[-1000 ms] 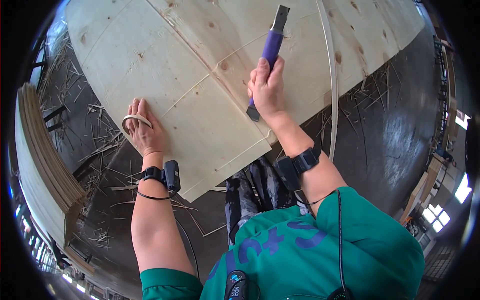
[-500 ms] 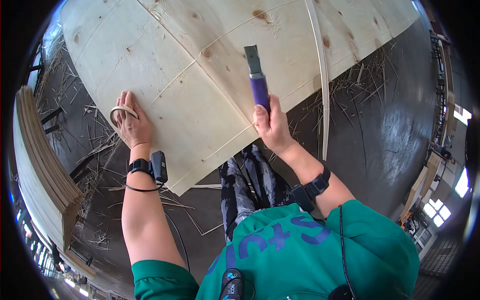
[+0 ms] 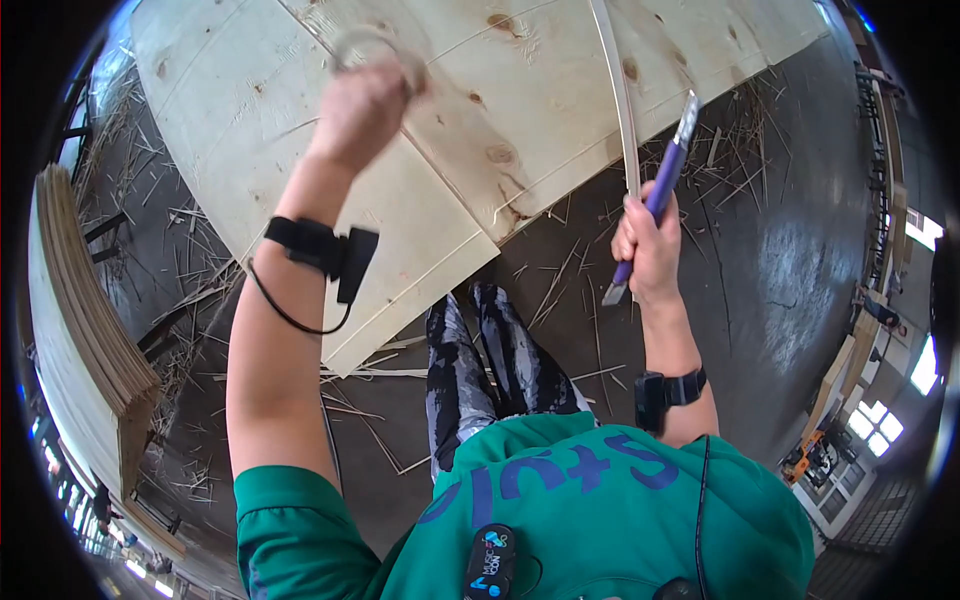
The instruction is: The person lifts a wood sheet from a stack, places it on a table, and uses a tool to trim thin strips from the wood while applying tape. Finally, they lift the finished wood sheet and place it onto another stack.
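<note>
My right hand (image 3: 652, 240) is closed around a purple-handled knife (image 3: 662, 185). Its silver blade end points up and away, and a short metal tip sticks out below the fist. A long, pale, narrow wood strip (image 3: 618, 90) runs down to the same fist; whether the fingers grip it is hidden. My left hand (image 3: 362, 110) is raised over the pale plywood sheet (image 3: 230, 110), smeared by motion. A pale ring (image 3: 365, 42), like a thin tape roll, is at its fingers. How the fingers are set cannot be made out.
A tall stack of thin wood sheets (image 3: 95, 320) stands at the left. Wood splinters (image 3: 750, 140) litter the dark floor (image 3: 800, 250) around the plywood. Near my legs (image 3: 490, 350) lie more loose strips (image 3: 380, 430). Another person (image 3: 882, 310) is far off at the right.
My left hand has lifted from the plywood and swung away and right, the ring with it. My right hand has moved right to the strip, and the knife has tilted right.
</note>
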The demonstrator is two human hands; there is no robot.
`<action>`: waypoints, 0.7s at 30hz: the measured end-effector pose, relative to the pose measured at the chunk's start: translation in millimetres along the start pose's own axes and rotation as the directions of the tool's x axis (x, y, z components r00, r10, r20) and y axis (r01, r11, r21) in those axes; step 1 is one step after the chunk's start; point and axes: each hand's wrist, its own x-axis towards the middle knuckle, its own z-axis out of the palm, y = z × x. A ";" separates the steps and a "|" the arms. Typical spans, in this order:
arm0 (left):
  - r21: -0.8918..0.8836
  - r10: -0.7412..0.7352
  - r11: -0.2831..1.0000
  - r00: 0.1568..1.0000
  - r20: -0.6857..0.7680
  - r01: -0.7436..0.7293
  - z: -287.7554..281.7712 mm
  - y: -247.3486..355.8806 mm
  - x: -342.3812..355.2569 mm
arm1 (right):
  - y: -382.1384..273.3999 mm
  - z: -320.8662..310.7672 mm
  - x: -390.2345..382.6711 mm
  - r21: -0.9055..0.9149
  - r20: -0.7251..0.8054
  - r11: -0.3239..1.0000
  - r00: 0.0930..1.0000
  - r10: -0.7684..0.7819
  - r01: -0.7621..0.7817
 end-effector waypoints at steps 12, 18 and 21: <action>-0.172 -0.149 0.970 0.978 0.147 0.173 -6.7 70.4 -119.8 | 27.0 34.2 -5.5 -0.639 0.335 0.616 0.888 -0.317 0.461; -0.006 -0.199 0.979 0.949 -0.243 0.204 36.1 22.0 -91.1 | 47.3 123.9 -10.4 -0.571 0.466 0.677 0.862 -0.198 0.464; -0.106 -0.182 0.979 0.980 -0.077 0.173 42.2 -7.0 -88.6 | 71.5 164.9 16.6 -0.619 0.488 0.639 0.861 -0.143 0.456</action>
